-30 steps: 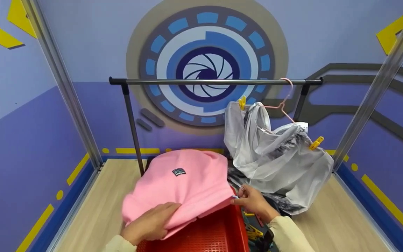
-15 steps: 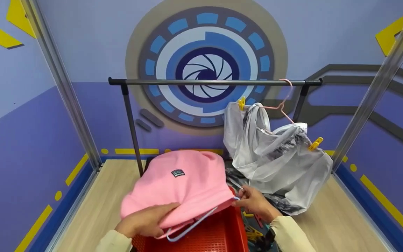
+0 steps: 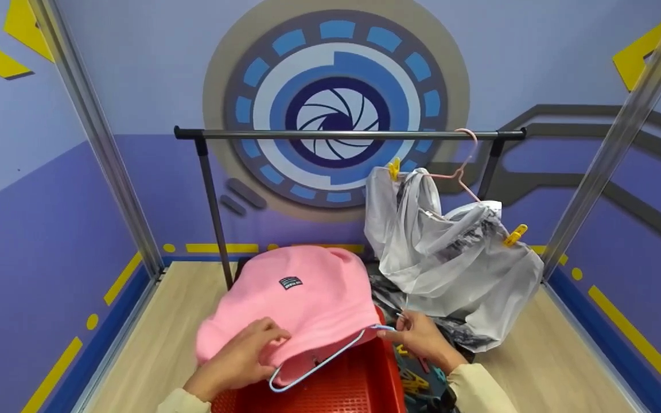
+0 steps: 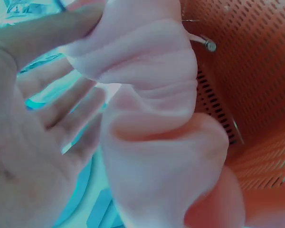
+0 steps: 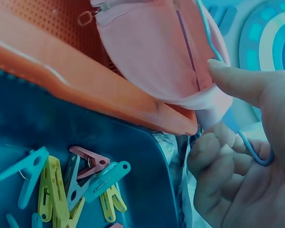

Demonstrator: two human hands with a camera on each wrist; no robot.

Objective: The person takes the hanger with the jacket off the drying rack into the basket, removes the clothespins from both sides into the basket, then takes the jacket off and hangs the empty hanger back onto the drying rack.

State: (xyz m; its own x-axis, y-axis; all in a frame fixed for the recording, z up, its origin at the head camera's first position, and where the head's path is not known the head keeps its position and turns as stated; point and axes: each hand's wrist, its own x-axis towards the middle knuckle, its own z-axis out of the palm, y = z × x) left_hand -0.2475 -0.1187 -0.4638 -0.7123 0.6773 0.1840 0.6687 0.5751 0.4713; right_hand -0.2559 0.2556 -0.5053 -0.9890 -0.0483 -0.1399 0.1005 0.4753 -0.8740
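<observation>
A pink zip-up sweatshirt [image 3: 307, 287] with a small dark label lies over the red basket [image 3: 385, 373]. Its near opening gapes, and a light blue clothes hanger [image 3: 316, 367] sits partly inside it, one rounded end showing. My right hand [image 3: 425, 341] holds this hanger by its hook end, fingers curled round the wire in the right wrist view. At the left edge of the opening is my left hand [image 3: 238, 355], its thumb against the cloth. The left wrist view shows its fingers spread and fairly straight, tips hidden behind the fabric. The sweatshirt hides most of the hanger's other half.
A dark rack [image 3: 330, 135] spans the back, with a grey-white sheer garment [image 3: 462, 269] on a pink hanger [image 3: 461, 172], fastened by yellow clips [image 3: 516, 235]. Right of the basket, a dark tray [image 5: 147, 185] holds several coloured clothespins [image 5: 50, 190]. A wooden tabletop [image 3: 152, 332] lies underneath.
The hanger's lower bar and rounded end have come into view at the sweatshirt's opening. My left hand's fingers have shifted and loosened at the hem; my right hand stays on the hanger.
</observation>
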